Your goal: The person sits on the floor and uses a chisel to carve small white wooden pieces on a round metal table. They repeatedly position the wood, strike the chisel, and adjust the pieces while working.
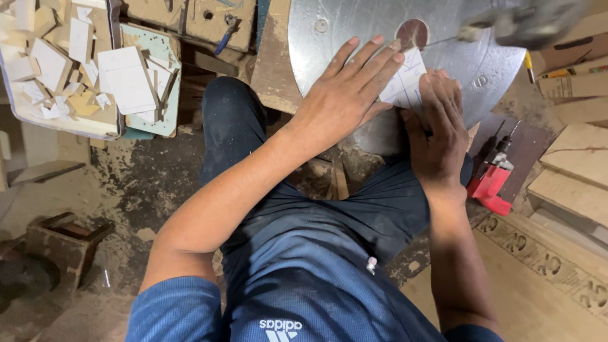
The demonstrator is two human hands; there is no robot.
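Observation:
My left hand (345,95) lies flat, fingers spread, on a small pale board piece (405,85) marked with pencil lines. The piece rests on a round metal table (456,57) with a dark sanding spot (412,31) at its middle. My right hand (437,136) presses on the near edge of the same piece, fingers curled over it. Both hands hold the piece down against the metal surface. A blurred grey tool part (519,22) hangs over the table's far right.
A tray (38,117) with several pale wood offcuts sits at the upper left. A red power drill (491,180) lies on the floor at the right, next to carved wooden panels (557,266) and stacked boards (579,164). Sawdust covers the floor.

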